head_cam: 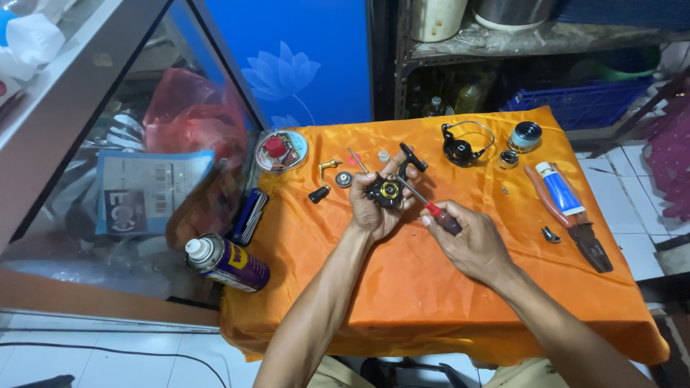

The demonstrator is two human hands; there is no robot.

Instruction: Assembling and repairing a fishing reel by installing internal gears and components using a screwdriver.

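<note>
My left hand (370,210) grips a black fishing reel body (389,185) with a gold centre, held above the orange cloth (431,302). In my right hand (471,241) is a screwdriver (430,209) with a red and dark handle; its thin shaft points up-left and its tip meets the reel body. On the cloth behind my hands lie a gold and black crank handle (321,181), a small round gear (343,179), a thin pin (357,159) and a small silver cap (384,155).
A black bail-arm rotor (462,147), a spool (525,136) and a small ring part (507,159) lie at the back right. Red-handled pliers (575,228) and a blue-white tube (559,188) are on the right. A round tin (282,150), folding tool set (250,215) and spray can (226,261) sit left by a glass cabinet (86,86).
</note>
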